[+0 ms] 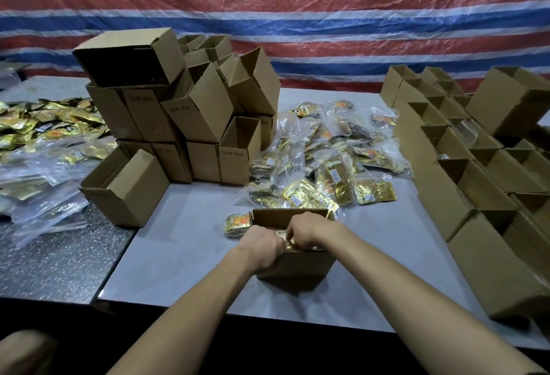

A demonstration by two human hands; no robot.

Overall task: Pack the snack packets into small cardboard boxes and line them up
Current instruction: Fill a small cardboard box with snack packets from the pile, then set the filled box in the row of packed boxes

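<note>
**Pushing Packets Into the Box**

Both hands are down in the open small box [294, 258]. The left hand [262, 245] and right hand [303, 231] are curled tight around gold snack packets [287, 240] between them. The packets look light, soft and slippery, so squeezing them by their flat sides seems best. One more packet stack [238, 224] lies just left of the hands. The box looks stiff.

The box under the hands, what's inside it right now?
Both hands, left and right, reach into the open box, pressing gold snack packets. How many lie beneath is hidden.
</note>
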